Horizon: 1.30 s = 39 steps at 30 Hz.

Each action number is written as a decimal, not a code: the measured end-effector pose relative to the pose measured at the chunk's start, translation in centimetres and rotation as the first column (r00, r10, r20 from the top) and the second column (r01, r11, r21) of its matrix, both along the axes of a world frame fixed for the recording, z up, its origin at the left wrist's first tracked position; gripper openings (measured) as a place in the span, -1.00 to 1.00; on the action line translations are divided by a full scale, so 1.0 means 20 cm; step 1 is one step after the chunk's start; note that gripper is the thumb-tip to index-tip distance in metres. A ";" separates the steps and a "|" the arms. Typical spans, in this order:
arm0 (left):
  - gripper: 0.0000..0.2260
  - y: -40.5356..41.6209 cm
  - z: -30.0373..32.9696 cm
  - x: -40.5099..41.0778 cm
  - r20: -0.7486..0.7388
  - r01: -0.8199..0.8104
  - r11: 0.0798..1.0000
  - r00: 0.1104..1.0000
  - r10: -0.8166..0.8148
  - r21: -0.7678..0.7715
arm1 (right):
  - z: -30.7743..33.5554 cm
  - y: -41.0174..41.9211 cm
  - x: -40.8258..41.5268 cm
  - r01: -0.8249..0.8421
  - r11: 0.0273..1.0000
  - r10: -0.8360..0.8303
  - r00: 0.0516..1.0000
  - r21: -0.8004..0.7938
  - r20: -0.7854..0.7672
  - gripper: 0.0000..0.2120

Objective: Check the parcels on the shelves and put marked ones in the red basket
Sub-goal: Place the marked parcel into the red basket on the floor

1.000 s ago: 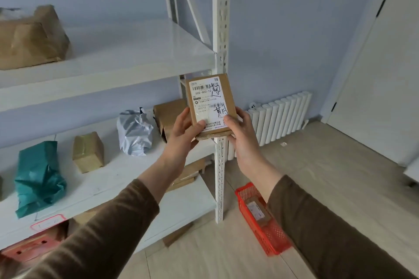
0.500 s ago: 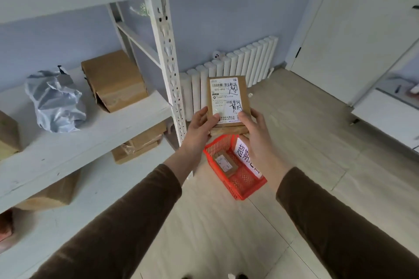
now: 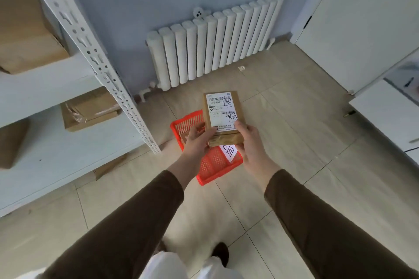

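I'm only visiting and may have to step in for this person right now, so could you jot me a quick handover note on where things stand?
Hands: the left hand and the right hand both hold the brown parcel by its lower end, label facing up.
Things: the parcel's label carries handwritten black marks. It is held above the red basket, which sits on the floor by the shelf post. Something brown lies in the basket, mostly hidden by the left hand.
Done: this parcel is off the shelf and checked.
Left: put it into the basket, then check the boxes on the shelves.
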<state>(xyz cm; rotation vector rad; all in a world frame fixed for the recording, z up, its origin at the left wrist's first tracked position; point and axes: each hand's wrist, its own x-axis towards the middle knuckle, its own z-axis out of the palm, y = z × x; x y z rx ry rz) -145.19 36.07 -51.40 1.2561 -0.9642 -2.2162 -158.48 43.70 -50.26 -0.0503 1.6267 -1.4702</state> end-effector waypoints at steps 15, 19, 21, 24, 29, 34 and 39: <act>-0.44 -0.11 -0.95 -0.53 0.004 -0.214 0.920 0.974 0.225 0.328 | -0.88 -0.27 -0.42 0.068 0.971 -0.116 0.972 0.227 0.205 -0.32; -0.56 -0.10 -1.26 -0.68 -0.011 -0.328 0.808 0.924 0.381 0.490 | -1.20 -0.30 -0.52 0.013 0.965 -0.086 0.959 0.263 0.268 -0.23; -0.65 -0.13 -1.44 -0.75 -0.001 -0.356 0.783 0.910 0.414 0.510 | -1.36 -0.35 -0.58 -0.032 0.965 -0.047 0.955 0.261 0.292 -0.36; -0.69 -0.17 -1.76 -0.85 0.009 -0.386 0.749 0.892 0.452 0.539 | -1.64 -0.41 -0.67 -0.127 0.967 0.054 0.950 0.220 0.309 -0.58; -0.49 -0.25 -2.27 -0.95 0.019 -0.396 0.724 0.883 0.469 0.565 | -2.12 -0.52 -0.74 -0.209 0.960 0.135 0.930 0.189 0.343 -0.64; -0.49 -0.35 -2.73 -1.05 0.049 -0.477 0.672 0.834 0.550 0.567 | -2.57 -0.65 -0.77 -0.127 0.979 0.051 0.910 0.158 0.412 -0.71; -0.40 -0.40 -3.07 -1.14 0.048 -0.490 0.602 0.799 0.599 0.630 | -2.95 -0.77 -0.79 -0.058 0.981 -0.031 0.898 0.187 0.439 -0.69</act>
